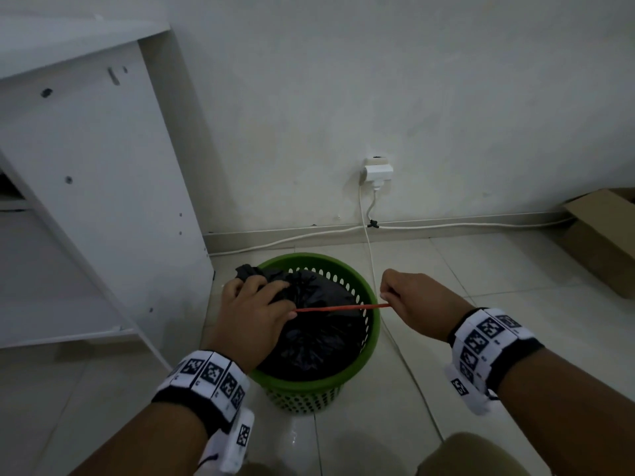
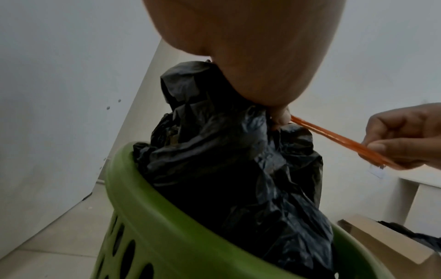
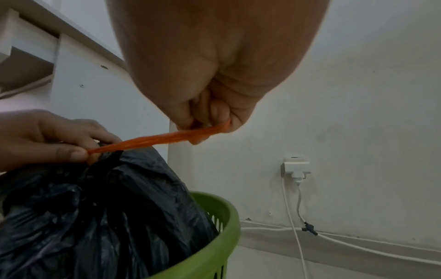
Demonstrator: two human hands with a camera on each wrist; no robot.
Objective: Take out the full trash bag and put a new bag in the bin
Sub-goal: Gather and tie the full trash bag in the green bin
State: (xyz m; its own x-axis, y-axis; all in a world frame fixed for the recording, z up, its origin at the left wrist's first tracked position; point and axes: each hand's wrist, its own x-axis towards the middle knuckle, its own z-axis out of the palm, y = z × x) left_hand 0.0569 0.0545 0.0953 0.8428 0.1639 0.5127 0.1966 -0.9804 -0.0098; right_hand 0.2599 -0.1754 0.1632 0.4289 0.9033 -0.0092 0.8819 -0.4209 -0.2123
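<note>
Left hand (image 1: 252,316) grips gathered neck of black bag (image 1: 319,334) | right hand (image 1: 410,302) pinches taut orange band (image 1: 342,308)

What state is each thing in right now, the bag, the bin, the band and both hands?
Black plastic trash bag: neck gathered, still in bin.
Green perforated plastic bin: upright on floor.
Orange rubber band: stretched taut between hands.
Left hand: grips bag neck, pinches band.
Right hand: pinches band end.
White plug adapter: plugged in.

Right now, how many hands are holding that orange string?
2. The left hand pinches one end of the orange string at the gathered neck of the black trash bag; the right hand pinches the other end, out past the green bin rim.
</note>
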